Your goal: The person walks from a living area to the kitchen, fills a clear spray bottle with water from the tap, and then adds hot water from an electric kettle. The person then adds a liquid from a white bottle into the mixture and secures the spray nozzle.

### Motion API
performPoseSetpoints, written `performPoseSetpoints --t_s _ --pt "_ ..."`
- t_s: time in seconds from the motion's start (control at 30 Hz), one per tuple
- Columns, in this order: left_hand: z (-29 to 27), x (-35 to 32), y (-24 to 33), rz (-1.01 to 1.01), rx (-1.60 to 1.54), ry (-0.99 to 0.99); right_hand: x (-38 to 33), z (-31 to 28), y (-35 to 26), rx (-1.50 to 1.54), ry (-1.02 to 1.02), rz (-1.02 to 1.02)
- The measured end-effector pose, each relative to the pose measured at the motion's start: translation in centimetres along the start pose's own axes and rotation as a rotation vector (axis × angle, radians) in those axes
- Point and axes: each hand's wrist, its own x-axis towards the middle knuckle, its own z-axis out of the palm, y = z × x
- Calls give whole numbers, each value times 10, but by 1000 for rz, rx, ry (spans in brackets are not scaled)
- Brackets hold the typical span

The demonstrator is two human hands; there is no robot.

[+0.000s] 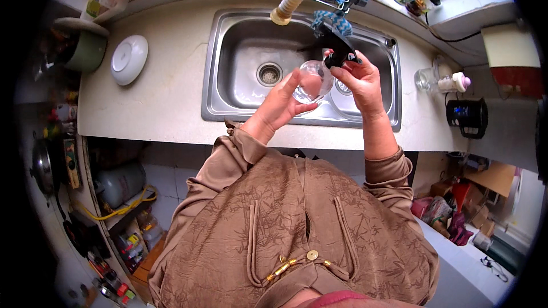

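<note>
My left hand (278,102) cups a clear, rounded bottle (313,82) over the sink, its fingers around the side and base. My right hand (365,85) grips a black spray head (335,44) between thumb and fingers, just above and right of the bottle. Whether the head is joined to the bottle, I cannot tell. Both hands are over the divider and smaller right basin of the steel sink (208,94). Behind the spray head hangs a blue-and-white patterned cloth (333,21).
A faucet (288,3) reaches over the larger left basin. A white dish (129,60) and a green pot (85,51) are on the left counter. To the right are a clear bottle with a pink-and-white top (451,82) and a black appliance (467,117).
</note>
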Motion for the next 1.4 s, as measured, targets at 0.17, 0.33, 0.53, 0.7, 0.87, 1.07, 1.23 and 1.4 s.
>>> performPoseSetpoints --t_s 0.17,0.33,0.53,0.7,0.87,1.07,1.23,1.4 --pt "18 2 -18 219 20 66 -3 19 6 -12 128 -91" --pt "10 4 -9 179 9 -1 -5 19 -4 82 34 -69" --pt "11 1 -4 141 10 -50 -4 13 -4 32 5 -135" --pt "10 -1 -5 110 20 -76 -5 16 -11 9 -5 -114" --pt "24 1 -22 426 237 65 -9 33 -3 -12 217 -207" --pt "29 1 -9 357 -18 13 -14 33 -6 -38 245 -260" --pt "33 2 -7 275 -75 -51 -13 31 -22 -13 153 -250" --pt "33 -4 2 103 75 -190 -11 20 -29 -9 204 -238"
